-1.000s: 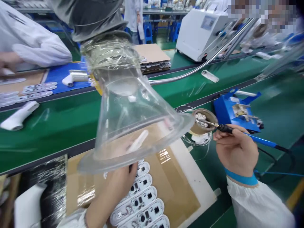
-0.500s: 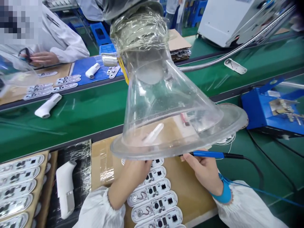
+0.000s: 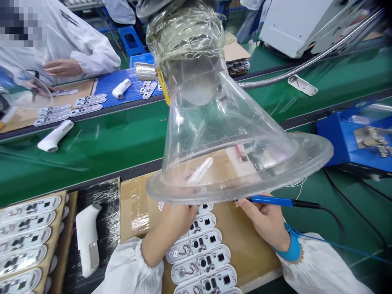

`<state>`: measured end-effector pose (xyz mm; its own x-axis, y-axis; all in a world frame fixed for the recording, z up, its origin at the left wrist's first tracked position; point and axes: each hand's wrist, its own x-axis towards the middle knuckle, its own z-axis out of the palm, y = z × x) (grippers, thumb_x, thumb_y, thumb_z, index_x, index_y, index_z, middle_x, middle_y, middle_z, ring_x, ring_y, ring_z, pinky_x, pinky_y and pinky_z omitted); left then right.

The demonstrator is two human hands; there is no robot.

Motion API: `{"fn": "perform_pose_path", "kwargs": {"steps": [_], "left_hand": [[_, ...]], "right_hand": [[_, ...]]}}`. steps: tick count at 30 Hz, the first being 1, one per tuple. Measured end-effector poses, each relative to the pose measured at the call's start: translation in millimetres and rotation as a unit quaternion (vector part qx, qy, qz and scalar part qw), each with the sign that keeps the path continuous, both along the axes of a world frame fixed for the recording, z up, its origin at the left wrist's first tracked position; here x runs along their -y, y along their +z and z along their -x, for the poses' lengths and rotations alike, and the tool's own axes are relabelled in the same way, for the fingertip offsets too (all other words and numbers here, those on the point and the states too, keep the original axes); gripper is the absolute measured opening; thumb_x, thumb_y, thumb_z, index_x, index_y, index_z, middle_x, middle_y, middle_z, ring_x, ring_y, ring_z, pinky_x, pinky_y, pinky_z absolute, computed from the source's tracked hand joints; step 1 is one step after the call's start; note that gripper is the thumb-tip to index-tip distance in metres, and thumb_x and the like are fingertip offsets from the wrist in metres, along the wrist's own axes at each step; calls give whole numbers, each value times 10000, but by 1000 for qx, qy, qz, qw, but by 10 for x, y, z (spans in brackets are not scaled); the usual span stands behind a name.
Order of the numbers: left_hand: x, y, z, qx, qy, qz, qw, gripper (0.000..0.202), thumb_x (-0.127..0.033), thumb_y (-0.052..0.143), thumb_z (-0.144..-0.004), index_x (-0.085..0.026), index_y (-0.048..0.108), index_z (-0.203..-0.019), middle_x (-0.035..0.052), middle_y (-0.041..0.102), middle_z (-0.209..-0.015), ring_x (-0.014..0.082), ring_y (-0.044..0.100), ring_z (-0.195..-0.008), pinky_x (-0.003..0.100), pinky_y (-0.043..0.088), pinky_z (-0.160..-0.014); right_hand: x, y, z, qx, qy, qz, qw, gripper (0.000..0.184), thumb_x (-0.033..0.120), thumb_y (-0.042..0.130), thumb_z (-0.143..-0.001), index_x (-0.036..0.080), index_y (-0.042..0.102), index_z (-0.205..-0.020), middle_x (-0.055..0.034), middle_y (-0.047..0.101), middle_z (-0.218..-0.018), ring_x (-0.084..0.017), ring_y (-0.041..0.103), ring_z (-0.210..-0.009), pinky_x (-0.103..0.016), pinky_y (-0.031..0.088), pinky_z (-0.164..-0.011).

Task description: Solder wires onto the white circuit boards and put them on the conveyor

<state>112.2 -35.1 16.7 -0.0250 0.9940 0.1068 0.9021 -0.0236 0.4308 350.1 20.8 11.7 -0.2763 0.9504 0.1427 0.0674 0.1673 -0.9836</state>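
My right hand (image 3: pixel 269 222), with a blue wristband (image 3: pixel 289 245), grips a blue-handled soldering iron (image 3: pixel 272 200); its tip is hidden by the hood. My left hand (image 3: pixel 174 222) is closed under the rim of a clear extraction hood (image 3: pixel 190 139). Through the plastic, a slim white plastic part (image 3: pixel 200 170) shows at the left fingers, which appear to hold it; the fingertips are blurred. Below the hands, a column of white oval panels with circuit boards (image 3: pixel 200 262) lies overlapping on a brown cardboard sheet (image 3: pixel 251 257).
At left are a white pistol-shaped housing (image 3: pixel 86 237) and stacked cardboard with more panels (image 3: pixel 29 222). A blue metal stand (image 3: pixel 361 139) is at right. Across the green conveyor belt (image 3: pixel 128 134), holding another white housing (image 3: pixel 55 136), a co-worker's hand (image 3: pixel 63 67) works.
The view has shifted slightly, so the hood sits a little further right. My hands keep nearly the same pose. The co-worker's hands have moved, and the housing on the belt has slid left.
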Motion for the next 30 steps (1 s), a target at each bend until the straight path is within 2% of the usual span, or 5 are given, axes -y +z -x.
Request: {"fn": "perform_pose_path", "kwargs": {"steps": [5,18,21,26,30], "left_hand": [[-2,15,-5,-9,-8,-2,1000,203,-228,519,-1025,-254,664,-886,37,567,-776,237,538,-728,398,479,-732],[-13,-7,-3,-33,-9,-36,999,173,-222,541,-1004,-241,660,-880,43,519,-787,250,544,-778,367,457,-661],[-22,6,-9,-32,-12,-46,998,180,-211,533,-1005,-238,653,-873,51,527,-817,264,580,-844,370,486,-675],[-60,32,-24,-20,-37,-79,996,193,-149,505,-999,-225,630,-873,124,630,-1086,338,600,-1221,494,541,-914],[-77,46,-33,-9,-32,-78,996,180,-148,515,-997,-219,631,-878,146,615,-1314,313,616,-1209,515,542,-952]], "right_hand": [[18,-36,-16,3,4,0,1000,182,143,685,-940,262,798,-1020,-32,796,-960,-177,760,-728,-234,617,-604],[1,-30,-26,5,-17,-24,1000,162,148,684,-942,258,786,-1005,-37,773,-921,-202,750,-766,-280,622,-650],[1,-39,-26,6,-15,-24,1000,172,141,676,-946,263,781,-1005,-27,771,-913,-169,718,-689,-241,574,-570],[-11,-29,-21,-2,-14,-25,1000,190,133,675,-950,284,771,-1013,-5,764,-900,-146,701,-675,-216,566,-579],[-23,-16,-15,-10,-8,-24,1000,216,110,666,-949,291,764,-1015,2,764,-901,-156,737,-770,-217,597,-660]]}}
